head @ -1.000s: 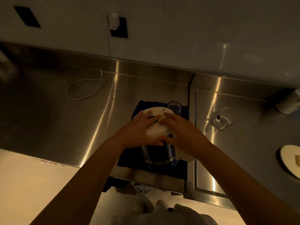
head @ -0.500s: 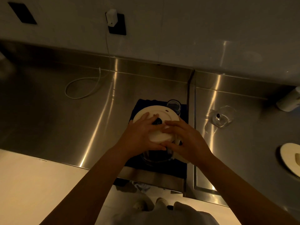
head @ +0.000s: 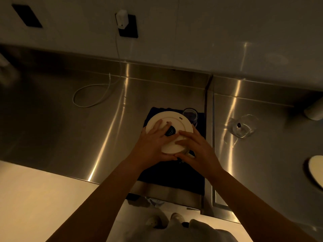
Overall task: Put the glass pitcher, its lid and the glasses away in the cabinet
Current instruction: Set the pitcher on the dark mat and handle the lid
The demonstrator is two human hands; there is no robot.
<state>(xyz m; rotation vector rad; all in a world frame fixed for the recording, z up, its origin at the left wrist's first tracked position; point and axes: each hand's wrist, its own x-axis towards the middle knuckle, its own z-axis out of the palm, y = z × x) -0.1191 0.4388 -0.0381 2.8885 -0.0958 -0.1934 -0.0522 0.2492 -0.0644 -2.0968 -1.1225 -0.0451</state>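
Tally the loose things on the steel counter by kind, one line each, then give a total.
Cream round lid, both hands on it: 1
Upright glass on the dark mat: 1
Clear glass lying on its side: 1
Dark mat: 1
White cable: 1
Cream disc at the right edge: 1
Pale cylinder, cut off at far right: 1
Total: 7

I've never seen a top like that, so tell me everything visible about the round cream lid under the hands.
The round cream lid looks like matte plastic, with a raised rim and a dark ringed centre. It sits over the glass pitcher on the dark mat. The left hand rests on top; the right hand holds its near edge.
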